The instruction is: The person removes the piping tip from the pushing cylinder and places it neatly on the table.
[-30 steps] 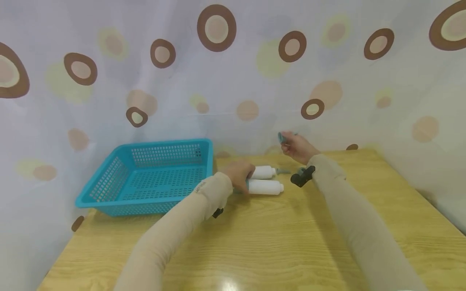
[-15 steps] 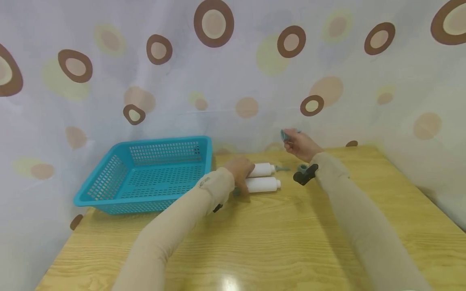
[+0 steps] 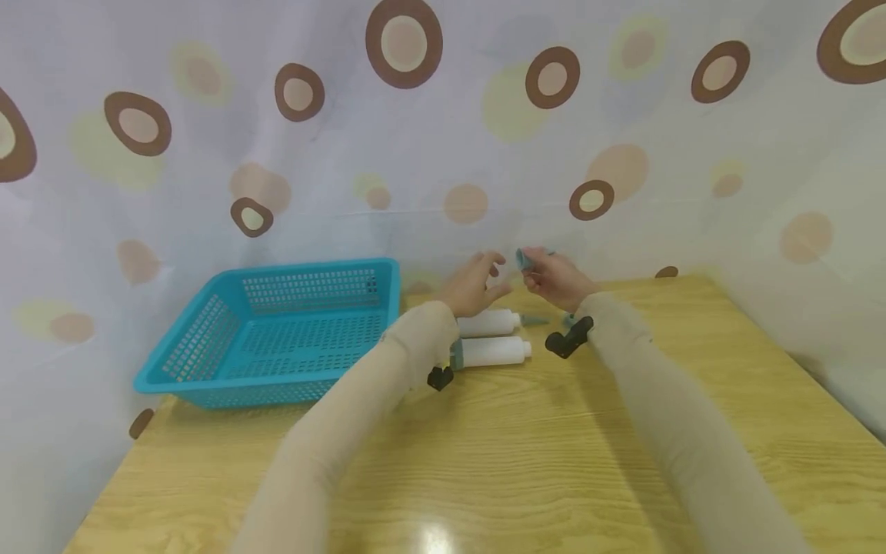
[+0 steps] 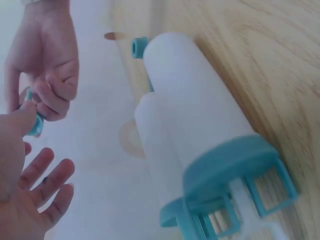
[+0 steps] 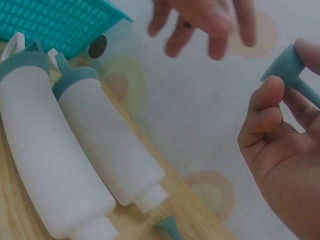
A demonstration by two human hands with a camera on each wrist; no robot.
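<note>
My right hand [image 3: 559,278] is raised above the back of the table and pinches a teal T-shaped nozzle piece [image 5: 285,67] with a flared end and a thin side stem. Close to its left, my left hand [image 3: 474,286] holds nothing, its fingers spread and loosely bent toward the piece. Below the hands lie two white squeeze bottles side by side, the nearer bottle [image 3: 494,352] and the farther bottle [image 3: 484,323]. Both have teal bases with loop-like parts and bare white necks pointing right. A teal cone nozzle [image 5: 170,227] lies by the farther bottle's neck.
A blue perforated basket [image 3: 270,381] stands on the left of the wooden table [image 3: 443,462]. Another small teal piece [image 3: 569,318] lies right of the bottles, partly behind my right wrist camera. A dotted curtain [image 3: 471,154] hangs behind the table.
My left hand has let go of the bottles and lifted up and right toward the right hand. The right hand, still pinching the nozzle piece, has shifted slightly left.
</note>
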